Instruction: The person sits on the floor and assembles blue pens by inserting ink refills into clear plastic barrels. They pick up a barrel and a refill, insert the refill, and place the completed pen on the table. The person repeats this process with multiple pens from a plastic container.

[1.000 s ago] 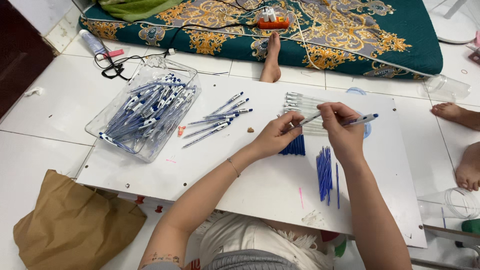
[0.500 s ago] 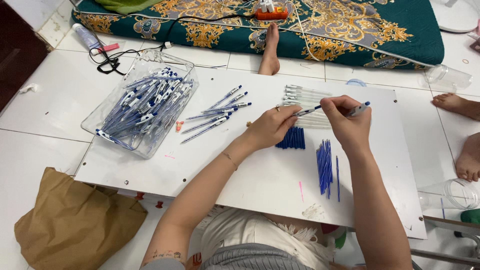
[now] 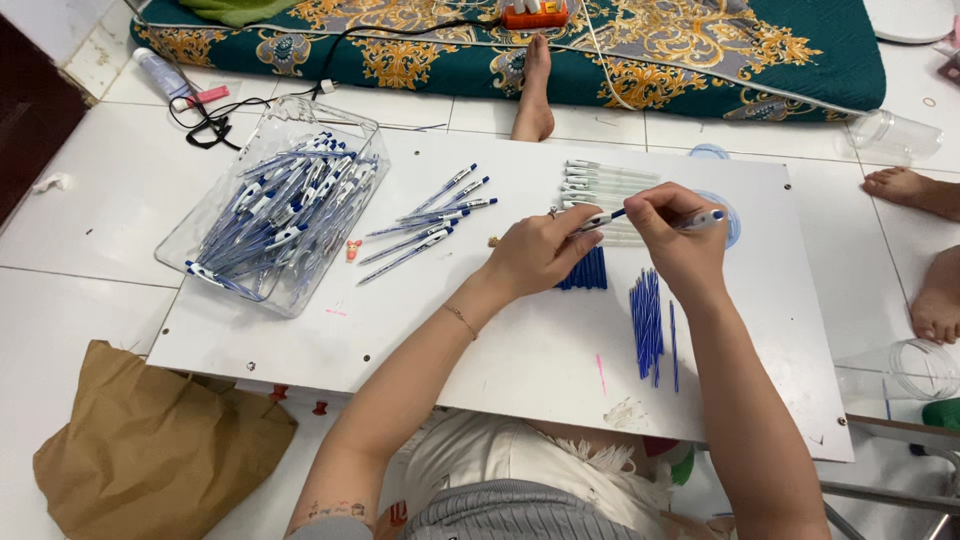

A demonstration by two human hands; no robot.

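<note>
Both hands hold one blue-and-white pen (image 3: 652, 216) level over a white board (image 3: 420, 320). My left hand (image 3: 540, 250) pinches its tip end, and my right hand (image 3: 680, 235) grips the barrel. Under the hands lie a row of clear pen barrels (image 3: 610, 175), a bunch of dark blue pen parts (image 3: 588, 272) and a bundle of blue ink refills (image 3: 647, 320). Several finished pens (image 3: 430, 225) lie loose to the left of my left hand. Further left, a clear plastic tray (image 3: 340, 130) holds many more pens.
A brown paper bag (image 3: 150, 450) lies on the tiled floor at lower left. A patterned green mattress (image 3: 640, 50) runs along the top, with another person's foot (image 3: 533, 100) at its edge. More bare feet (image 3: 925, 250) and a clear cup (image 3: 900, 368) are at the right.
The hands stay together on the pen over the board. My view has shifted a little, so the board sits slightly lower and left. My right hand has tightened nearer the left one.
</note>
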